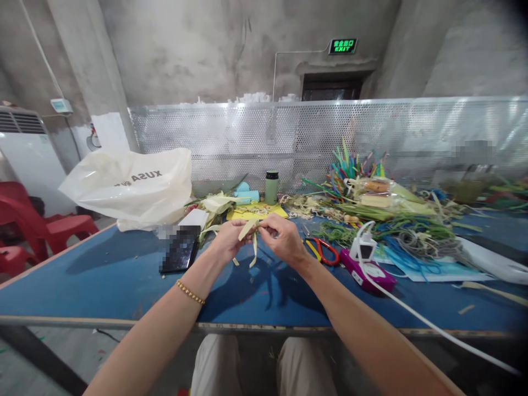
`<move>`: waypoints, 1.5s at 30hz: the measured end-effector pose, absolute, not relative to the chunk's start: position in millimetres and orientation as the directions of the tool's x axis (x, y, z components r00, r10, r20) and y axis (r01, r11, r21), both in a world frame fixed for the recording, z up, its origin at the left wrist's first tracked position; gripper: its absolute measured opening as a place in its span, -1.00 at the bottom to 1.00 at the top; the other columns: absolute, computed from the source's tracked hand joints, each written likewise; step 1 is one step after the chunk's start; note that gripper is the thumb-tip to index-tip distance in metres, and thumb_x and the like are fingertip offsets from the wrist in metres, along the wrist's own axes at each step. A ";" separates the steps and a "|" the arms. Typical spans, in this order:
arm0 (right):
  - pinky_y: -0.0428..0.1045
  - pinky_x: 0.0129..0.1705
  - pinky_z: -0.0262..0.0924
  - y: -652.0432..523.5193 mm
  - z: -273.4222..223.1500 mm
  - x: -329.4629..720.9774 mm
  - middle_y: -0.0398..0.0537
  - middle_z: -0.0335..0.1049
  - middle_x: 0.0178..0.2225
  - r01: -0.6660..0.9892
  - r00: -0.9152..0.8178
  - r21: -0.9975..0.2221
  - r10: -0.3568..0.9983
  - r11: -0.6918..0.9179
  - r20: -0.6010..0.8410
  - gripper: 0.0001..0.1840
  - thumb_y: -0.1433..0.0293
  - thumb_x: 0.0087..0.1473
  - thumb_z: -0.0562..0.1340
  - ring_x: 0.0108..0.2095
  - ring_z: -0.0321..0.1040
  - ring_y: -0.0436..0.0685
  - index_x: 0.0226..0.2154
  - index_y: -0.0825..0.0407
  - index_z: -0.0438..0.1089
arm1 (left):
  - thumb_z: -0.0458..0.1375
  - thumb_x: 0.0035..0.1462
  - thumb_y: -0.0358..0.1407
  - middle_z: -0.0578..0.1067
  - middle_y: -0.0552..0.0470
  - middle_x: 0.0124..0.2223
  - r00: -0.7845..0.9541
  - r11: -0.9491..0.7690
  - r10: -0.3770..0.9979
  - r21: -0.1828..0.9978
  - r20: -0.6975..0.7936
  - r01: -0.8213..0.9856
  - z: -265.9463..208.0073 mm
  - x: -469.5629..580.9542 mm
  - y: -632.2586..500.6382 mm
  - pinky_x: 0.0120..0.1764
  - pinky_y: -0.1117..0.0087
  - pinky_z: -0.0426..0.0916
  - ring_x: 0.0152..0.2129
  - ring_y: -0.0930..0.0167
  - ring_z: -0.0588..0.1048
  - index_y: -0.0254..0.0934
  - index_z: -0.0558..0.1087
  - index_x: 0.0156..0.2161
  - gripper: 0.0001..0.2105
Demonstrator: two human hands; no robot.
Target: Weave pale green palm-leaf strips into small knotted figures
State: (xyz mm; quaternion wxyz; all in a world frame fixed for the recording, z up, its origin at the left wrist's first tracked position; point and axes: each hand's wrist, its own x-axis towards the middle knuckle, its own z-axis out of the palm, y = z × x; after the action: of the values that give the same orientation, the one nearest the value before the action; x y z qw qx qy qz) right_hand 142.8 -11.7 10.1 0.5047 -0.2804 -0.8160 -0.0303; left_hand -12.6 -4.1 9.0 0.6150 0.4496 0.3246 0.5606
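Note:
Pale green-yellow leaf strips [248, 229] are gathered between my two hands above the blue table, with thin ends hanging down below the fingers. My left hand [229, 240] is closed on the strips from the left, a gold bead bracelet [190, 292] on its wrist. On the other side my right hand [284, 241] pinches the same piece between thumb and fingers. How the strips are joined is hidden by the fingers. To the right of my right hand lie red-handled scissors [329, 253].
A phone [180, 248] and a white plastic bag [132, 184] are on the left. A green bottle [271, 188] stands at the back. On the right are a purple power block [367, 272] with a white cable [416, 316], green cords [406, 236] and piled strips.

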 end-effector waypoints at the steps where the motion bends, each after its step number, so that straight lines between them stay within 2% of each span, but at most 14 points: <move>1: -0.06 -0.35 0.16 -10.9 9.3 142.8 -0.08 0.32 -0.47 0.482 -0.328 -0.239 0.426 0.843 0.843 -0.88 0.49 0.02 0.15 -0.46 0.22 0.03 -0.41 0.04 0.40 | 0.32 -0.32 -0.47 0.38 0.09 -0.65 0.158 -0.029 0.982 0.915 0.101 -0.403 8.6 -12.9 -3.4 -0.57 0.49 0.24 -0.71 0.55 0.32 -0.39 0.38 -0.57 -0.83; 6: -0.06 -0.32 0.20 -8.6 8.5 144.6 -0.07 0.37 -0.42 0.428 -0.332 -0.266 0.425 0.863 0.842 -0.79 0.57 -0.09 0.13 -0.41 0.29 0.05 -0.38 0.03 0.41 | 0.30 -0.28 -0.50 0.36 0.11 -0.66 0.202 0.004 0.975 0.899 0.094 -0.438 6.7 -15.2 -0.8 -0.54 0.50 0.27 -0.70 0.56 0.33 -0.38 0.37 -0.58 -0.84; 13: -0.06 -0.29 0.22 -12.0 12.4 143.7 -0.06 0.42 -0.41 0.399 -0.322 -0.302 0.440 0.866 0.838 -0.72 0.62 -0.09 0.09 -0.38 0.33 0.05 -0.40 0.05 0.45 | 0.27 -0.24 -0.52 0.38 0.09 -0.65 0.223 0.042 0.972 0.888 0.069 -0.458 6.3 -15.7 0.3 -0.53 0.50 0.27 -0.70 0.55 0.34 -0.38 0.36 -0.57 -0.85; 20: -0.09 -0.36 0.18 -12.6 12.8 142.7 -0.06 0.40 -0.43 0.375 -0.284 -0.332 0.448 0.866 0.848 -0.82 0.50 0.04 0.13 -0.43 0.29 0.02 -0.36 0.07 0.46 | 0.26 -0.21 -0.53 0.37 0.09 -0.65 0.229 0.050 0.971 0.879 0.069 -0.474 6.5 -15.8 1.1 -0.52 0.50 0.29 -0.70 0.55 0.35 -0.40 0.36 -0.56 -0.87; 24: -0.10 -0.45 0.15 -10.8 11.1 142.6 -0.08 0.37 -0.47 0.369 -0.259 -0.352 0.459 0.860 0.850 -0.87 0.49 0.01 0.17 -0.51 0.21 -0.01 -0.40 0.08 0.45 | 0.24 -0.21 -0.54 0.34 0.11 -0.68 0.236 0.034 0.968 0.880 0.089 -0.475 6.7 -16.4 1.2 -0.57 0.52 0.24 -0.73 0.58 0.30 -0.41 0.35 -0.59 -0.87; 29: -0.12 -0.50 0.14 -8.5 7.5 140.8 -0.10 0.35 -0.45 0.264 -0.229 -0.461 0.520 0.847 0.823 -0.93 0.50 -0.07 0.22 -0.53 0.19 -0.04 -0.43 0.07 0.40 | 0.22 -0.21 -0.55 0.36 0.08 -0.66 0.248 0.057 0.966 0.874 0.073 -0.482 6.4 -16.1 1.4 -0.56 0.52 0.26 -0.72 0.55 0.33 -0.40 0.34 -0.58 -0.88; 35: -0.11 -0.47 0.16 -8.2 4.3 139.5 -0.10 0.35 -0.42 0.286 -0.263 -0.463 0.533 0.839 0.804 -0.89 0.56 -0.09 0.20 -0.51 0.21 -0.04 -0.43 0.07 0.37 | 0.25 -0.23 -0.55 0.37 0.09 -0.66 0.253 0.030 0.961 0.862 0.115 -0.506 4.7 -14.7 1.8 -0.56 0.53 0.25 -0.71 0.55 0.34 -0.40 0.35 -0.57 -0.86; 40: -0.12 -0.46 0.20 -8.4 5.5 141.1 -0.14 0.36 -0.50 0.277 -0.238 -0.533 0.595 0.799 0.768 -0.97 0.46 -0.01 0.19 -0.52 0.27 -0.02 -0.41 0.06 0.34 | 0.24 -0.20 -0.55 0.37 0.08 -0.65 0.248 0.044 0.965 0.871 0.091 -0.489 4.2 -15.1 1.4 -0.56 0.52 0.25 -0.71 0.55 0.33 -0.41 0.35 -0.56 -0.87; 45: -0.12 -0.43 0.21 -6.2 5.6 142.7 -0.13 0.38 -0.49 0.302 -0.240 -0.537 0.608 0.788 0.757 -0.94 0.46 0.01 0.17 -0.50 0.29 -0.02 -0.39 0.08 0.35 | 0.23 -0.17 -0.55 0.37 0.06 -0.64 0.229 0.059 0.972 0.876 0.060 -0.479 7.2 -15.3 -0.5 -0.60 0.54 0.21 -0.72 0.56 0.33 -0.39 0.34 -0.57 -0.86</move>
State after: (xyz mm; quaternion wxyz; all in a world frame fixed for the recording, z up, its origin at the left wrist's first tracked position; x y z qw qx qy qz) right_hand 142.7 -6.2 5.6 0.5422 -0.2937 -0.7745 0.1414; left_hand -15.3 -0.5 7.2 0.6645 0.4156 0.2962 0.5459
